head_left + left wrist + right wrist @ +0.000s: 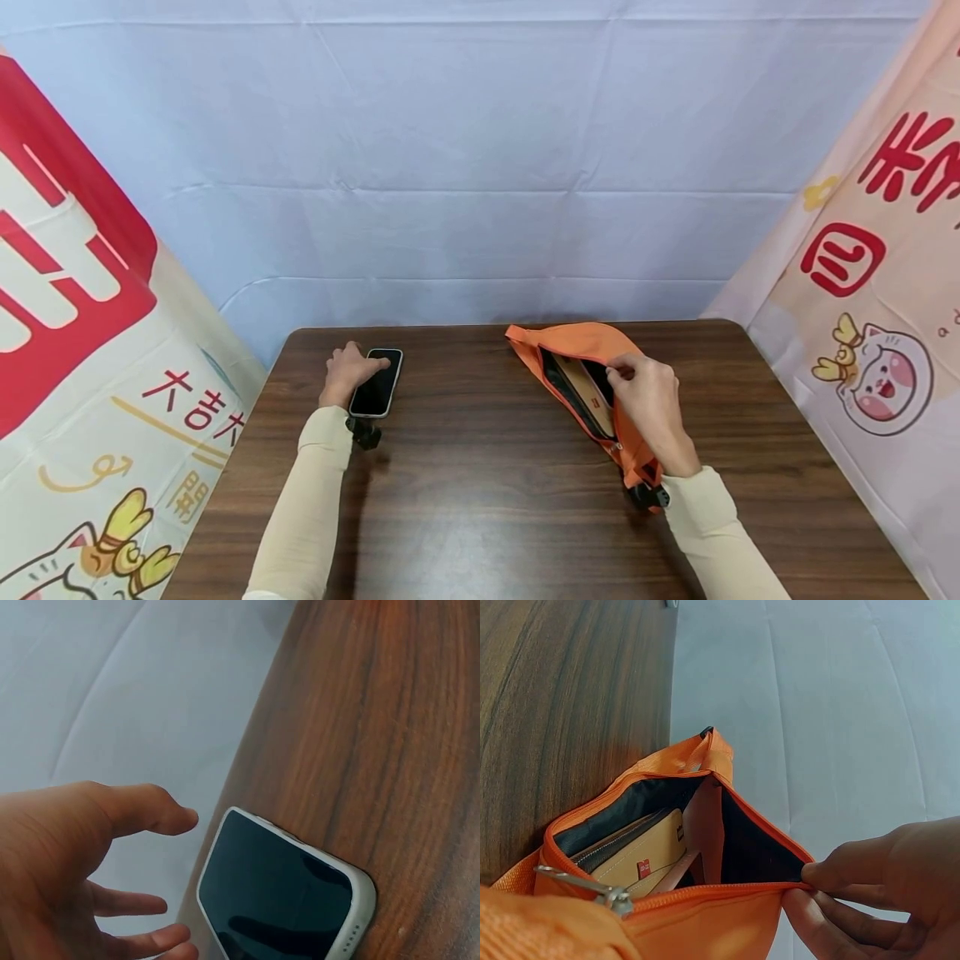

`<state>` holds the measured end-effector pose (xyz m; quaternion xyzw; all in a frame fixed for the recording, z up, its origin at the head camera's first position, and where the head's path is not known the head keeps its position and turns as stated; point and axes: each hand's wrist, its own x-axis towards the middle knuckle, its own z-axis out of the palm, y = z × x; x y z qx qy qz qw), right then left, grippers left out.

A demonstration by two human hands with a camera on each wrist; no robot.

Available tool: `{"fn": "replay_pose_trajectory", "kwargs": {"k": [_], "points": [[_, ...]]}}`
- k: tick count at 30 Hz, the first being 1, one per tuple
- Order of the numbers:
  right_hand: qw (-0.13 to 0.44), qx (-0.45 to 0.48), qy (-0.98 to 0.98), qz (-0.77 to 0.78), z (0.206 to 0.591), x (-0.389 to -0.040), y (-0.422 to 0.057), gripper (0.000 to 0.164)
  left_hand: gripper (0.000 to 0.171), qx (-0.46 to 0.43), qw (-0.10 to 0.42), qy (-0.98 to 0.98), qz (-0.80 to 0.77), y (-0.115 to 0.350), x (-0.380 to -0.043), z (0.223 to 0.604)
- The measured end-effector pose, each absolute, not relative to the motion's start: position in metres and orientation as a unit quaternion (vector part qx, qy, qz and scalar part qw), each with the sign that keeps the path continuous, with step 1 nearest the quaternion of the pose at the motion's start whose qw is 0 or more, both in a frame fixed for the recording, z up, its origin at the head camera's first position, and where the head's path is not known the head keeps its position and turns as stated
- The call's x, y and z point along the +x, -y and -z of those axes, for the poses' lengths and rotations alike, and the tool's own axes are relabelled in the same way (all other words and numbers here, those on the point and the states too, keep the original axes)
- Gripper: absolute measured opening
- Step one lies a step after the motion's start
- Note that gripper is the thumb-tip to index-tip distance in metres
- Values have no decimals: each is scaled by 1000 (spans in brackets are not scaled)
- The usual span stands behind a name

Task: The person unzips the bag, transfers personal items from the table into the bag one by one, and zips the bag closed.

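Observation:
A smartphone (pixel 377 387) in a pale case lies screen up on the left of the table. Over its left side reaches my left hand (pixel 350 372); the left wrist view shows the thumb and fingers (pixel 142 810) spread beside the phone (pixel 277 885), not closed round it. On the right, an orange zippered bag (pixel 585 337) gapes open. My right hand (pixel 651 400) pinches the edge of its opening between thumb and fingers (pixel 847 870). Inside the dark lining sits a tan wallet (pixel 656 844) with a small red tag, beside a flat pinkish-brown item (pixel 703 817).
The dark wood table (pixel 480 467) ends at a pale cloth backdrop (pixel 465 167). Printed banners hang at the left (pixel 67 333) and right (pixel 862 333). A metal zipper pull (pixel 585 881) stands at the near end of the bag's opening.

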<state>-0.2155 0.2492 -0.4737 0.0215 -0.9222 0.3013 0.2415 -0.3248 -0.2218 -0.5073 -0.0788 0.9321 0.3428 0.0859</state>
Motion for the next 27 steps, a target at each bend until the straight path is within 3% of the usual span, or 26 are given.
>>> {"fn": "replay_pose_trajectory", "kwargs": {"k": [10,27], "points": [[240,19,923,-301,474,-215,-250,7,93,-92,120,-938,-313,219,-322,511],[231,12,925,-301,473,-213,-250,7,78,-88,124,-951,-269,210,-319,516]]}}
